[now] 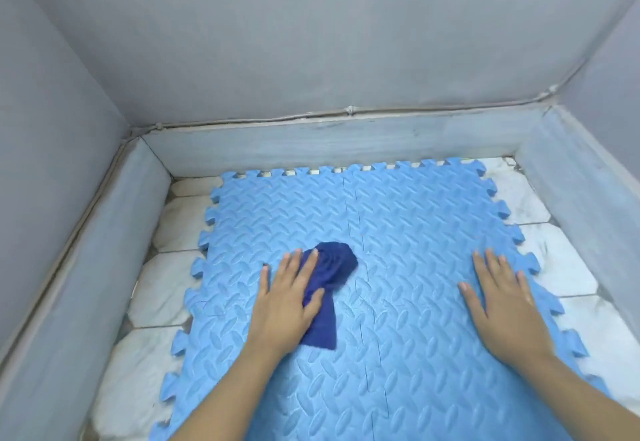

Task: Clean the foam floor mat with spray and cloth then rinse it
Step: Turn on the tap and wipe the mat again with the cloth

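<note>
Left hand [287, 302] is pressing, fingers straight, on the crumpled dark-blue cloth [337, 264], 9 o'clock of centre on the light-blue interlocking foam mat [415, 219]. Right hand [502, 305] is lying flat and empty at 3 o'clock.

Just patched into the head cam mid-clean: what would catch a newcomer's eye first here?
The light blue interlocking foam mat fills the middle of the view, lying on a pale tiled floor between grey walls. On its left half, a dark blue cloth lies bunched, partly under the flat left hand. The right hand presses flat on bare mat to the right.
</note>
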